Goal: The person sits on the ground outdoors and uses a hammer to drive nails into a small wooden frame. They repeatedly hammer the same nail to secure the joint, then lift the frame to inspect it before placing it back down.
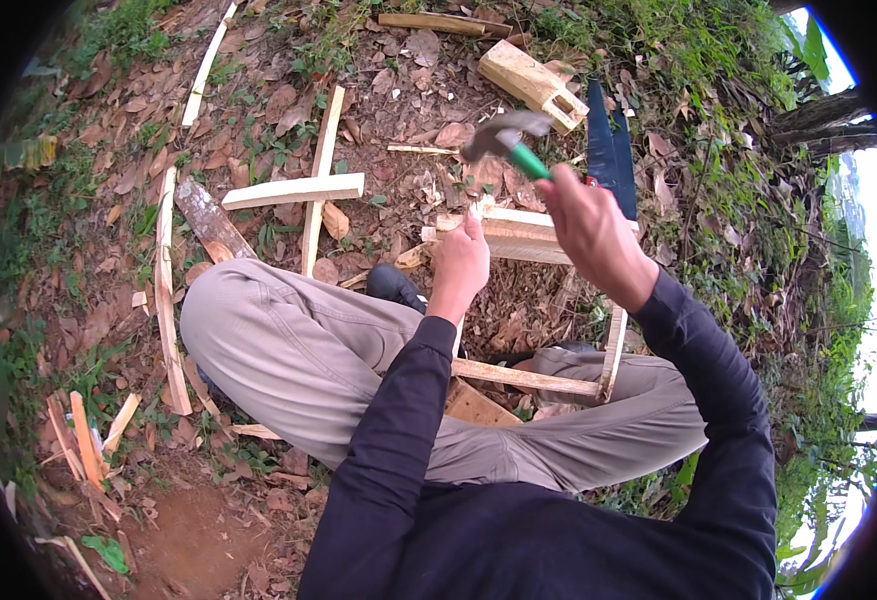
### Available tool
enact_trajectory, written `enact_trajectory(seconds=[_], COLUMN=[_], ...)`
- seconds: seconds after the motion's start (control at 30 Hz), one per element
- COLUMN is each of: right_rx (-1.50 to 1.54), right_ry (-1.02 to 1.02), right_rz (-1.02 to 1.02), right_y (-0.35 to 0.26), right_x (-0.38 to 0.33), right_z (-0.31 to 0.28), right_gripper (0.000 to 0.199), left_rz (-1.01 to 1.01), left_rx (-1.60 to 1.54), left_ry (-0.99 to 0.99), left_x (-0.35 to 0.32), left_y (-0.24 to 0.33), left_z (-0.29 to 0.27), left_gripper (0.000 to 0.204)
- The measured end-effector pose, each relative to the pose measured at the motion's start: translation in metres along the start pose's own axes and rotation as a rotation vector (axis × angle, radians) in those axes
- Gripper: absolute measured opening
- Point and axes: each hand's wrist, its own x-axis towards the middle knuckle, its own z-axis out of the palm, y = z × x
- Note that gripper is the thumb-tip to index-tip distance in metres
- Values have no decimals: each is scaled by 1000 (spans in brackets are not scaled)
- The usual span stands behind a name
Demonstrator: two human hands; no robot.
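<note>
The right hand (pixel 594 230) is gripping a green-handled metal claw hammer (pixel 526 158), fingers wrapped round it, just beyond the left hand (pixel 462 262), which is resting half-curled at the left end of a pale, rough-sawn wooden frame (pixel 519 238); whether it is pinching anything, I cannot tell. Nearer than both hands, a rail and an upright are meeting at a corner, so joining seems partly done; left of the left hand, pale, straight wooden strips (pixel 294 191) are lying loose, apparently unfitted.

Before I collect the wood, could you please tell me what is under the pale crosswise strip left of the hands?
A longer strip runs under the crosswise strip, emerging on both sides; leaf litter lies around them. Whatever else lies directly beneath is covered.
</note>
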Motion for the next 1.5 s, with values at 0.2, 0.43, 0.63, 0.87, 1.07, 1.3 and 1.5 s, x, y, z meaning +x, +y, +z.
enact_trajectory(seconds=[0.2, 0.43, 0.63, 0.87, 1.07, 1.3, 1.5], right_rx=[-23, 229, 673, 263, 101, 84, -75], right_ry=[-2, 28, -161, -25, -99, 10, -251], right_rz=[50, 220, 610, 114, -84, -64, -41], right_y=[12, 28, 34, 29, 15, 1, 10], right_x=[0, -21, -30, -44, -30, 3, 11], right_z=[1, 3, -5, -2, -14, -30, -31], right_gripper=[29, 27, 28, 21, 23, 29, 27], left_rz=[-43, -286, -38, -51, -54, -38, -41], left_rx=[-39, -712, -449, -146, -109, -92, -106], left_ry=[-44, -329, -206, -108, -100, -38, -76], left_x=[5, 6, -19, -22, -21, -22, -23], left_y=[-8, -19, -18, -19, -15, -8, -13], left_z=[2, -11, -12, -6, -7, -6, -6], left_gripper=[64, 47, 42, 64, 63, 62, 62])
